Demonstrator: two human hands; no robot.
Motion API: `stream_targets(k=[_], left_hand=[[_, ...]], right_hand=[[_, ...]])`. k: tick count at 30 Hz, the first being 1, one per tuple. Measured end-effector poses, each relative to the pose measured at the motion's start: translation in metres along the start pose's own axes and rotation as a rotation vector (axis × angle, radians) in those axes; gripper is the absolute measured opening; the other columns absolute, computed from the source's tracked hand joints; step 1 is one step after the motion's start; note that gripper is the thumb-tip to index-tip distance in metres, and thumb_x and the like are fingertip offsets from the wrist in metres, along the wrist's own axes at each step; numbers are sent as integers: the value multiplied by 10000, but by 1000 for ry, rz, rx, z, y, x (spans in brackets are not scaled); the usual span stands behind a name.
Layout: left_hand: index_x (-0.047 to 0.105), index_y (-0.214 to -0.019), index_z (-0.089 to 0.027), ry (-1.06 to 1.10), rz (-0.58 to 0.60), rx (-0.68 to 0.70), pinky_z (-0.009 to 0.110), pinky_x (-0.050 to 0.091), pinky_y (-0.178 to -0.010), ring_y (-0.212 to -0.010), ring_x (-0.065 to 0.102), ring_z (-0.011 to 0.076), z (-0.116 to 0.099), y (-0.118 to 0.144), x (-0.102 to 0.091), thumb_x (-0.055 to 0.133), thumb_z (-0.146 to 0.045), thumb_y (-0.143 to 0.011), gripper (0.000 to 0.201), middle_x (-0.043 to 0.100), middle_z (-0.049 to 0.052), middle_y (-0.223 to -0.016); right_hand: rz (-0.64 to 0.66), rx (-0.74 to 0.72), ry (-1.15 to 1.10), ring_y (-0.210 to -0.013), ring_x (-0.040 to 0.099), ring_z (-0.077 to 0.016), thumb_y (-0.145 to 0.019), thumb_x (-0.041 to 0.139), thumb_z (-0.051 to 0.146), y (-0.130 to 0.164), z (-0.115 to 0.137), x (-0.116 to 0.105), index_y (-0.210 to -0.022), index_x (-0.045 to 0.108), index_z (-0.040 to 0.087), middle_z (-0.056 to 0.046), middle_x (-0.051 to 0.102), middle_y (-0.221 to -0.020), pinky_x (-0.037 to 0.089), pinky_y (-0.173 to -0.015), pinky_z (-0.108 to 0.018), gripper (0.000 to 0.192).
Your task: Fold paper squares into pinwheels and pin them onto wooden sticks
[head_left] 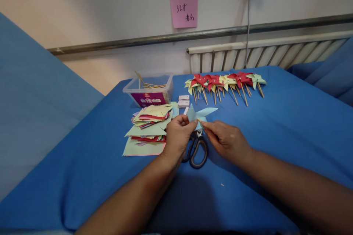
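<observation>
Item: light-blue paper pinwheel (200,114), pinched by closed left hand (178,136); right hand (224,140) gripped thin wooden stick (199,120) against it, above scissors (196,150).

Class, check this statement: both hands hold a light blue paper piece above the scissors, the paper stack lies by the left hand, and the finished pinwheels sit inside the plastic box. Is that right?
One detail is wrong. The head view shows the finished pinwheels lying in a row on the blue cloth, right of the plastic box, not inside it. The rest stands: left hand and right hand hold the light blue paper piece above the scissors, paper stack by the left hand.

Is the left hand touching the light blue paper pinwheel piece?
Touching. The head view shows the left hand pinching the edge of the light blue paper piece between thumb and fingers.
</observation>
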State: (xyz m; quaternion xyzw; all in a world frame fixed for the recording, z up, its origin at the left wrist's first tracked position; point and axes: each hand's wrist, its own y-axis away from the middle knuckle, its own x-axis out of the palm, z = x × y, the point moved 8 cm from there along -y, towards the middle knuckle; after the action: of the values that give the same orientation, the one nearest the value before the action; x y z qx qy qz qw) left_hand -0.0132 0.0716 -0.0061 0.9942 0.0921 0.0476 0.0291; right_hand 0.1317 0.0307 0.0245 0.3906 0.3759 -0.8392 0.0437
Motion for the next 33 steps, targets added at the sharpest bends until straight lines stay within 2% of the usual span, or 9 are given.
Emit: stream_targets(k=[5, 16, 22, 28, 33], left_hand=[[611, -730, -148, 58, 8, -28, 231, 449, -595, -588, 585, 115, -1, 2, 2, 798, -253, -564, 272, 661, -4, -664], [597, -758, -155, -128, -29, 124, 220, 438, -604, -613, 574, 109, -14, 3, -2, 755, -213, -618, 219, 622, -29, -662], [598, -766, -156, -175, -2, 164, 236, 461, -657, -654, 587, 121, -16, 4, 0, 736, -204, -642, 191, 620, -23, -689], [606, -808, -156, -139, -1, 164, 272, 498, -728, -733, 645, 156, -14, 4, 1, 739, -207, -645, 217, 681, 18, -765], [606, -816, -158, -100, -30, 157, 286, 512, -724, -757, 663, 174, -10, 4, 0, 753, -215, -633, 241, 695, 35, -789]], right_hand=[[23, 16, -1, -719, 622, -171, -954, 466, 209, -1, -3, 3, -1193, 629, 158, -52, 655, -805, 476, -673, -280, 294], [62, 23, 20, -766, 639, -186, -948, 462, 205, -2, -5, 8, -1217, 616, 169, -63, 672, -850, 489, -694, -287, 312], [55, 42, -48, -792, 656, -184, -927, 487, 185, -3, -6, 9, -1181, 614, 198, -53, 688, -881, 509, -721, -297, 285], [5, 128, -88, -742, 668, -178, -925, 500, 207, -3, -9, 7, -1016, 605, 181, -48, 696, -835, 498, -671, -284, 141], [34, 231, -132, -688, 667, -183, -917, 516, 226, -1, -14, 11, -895, 561, 181, -42, 693, -776, 479, -631, -284, 67]])
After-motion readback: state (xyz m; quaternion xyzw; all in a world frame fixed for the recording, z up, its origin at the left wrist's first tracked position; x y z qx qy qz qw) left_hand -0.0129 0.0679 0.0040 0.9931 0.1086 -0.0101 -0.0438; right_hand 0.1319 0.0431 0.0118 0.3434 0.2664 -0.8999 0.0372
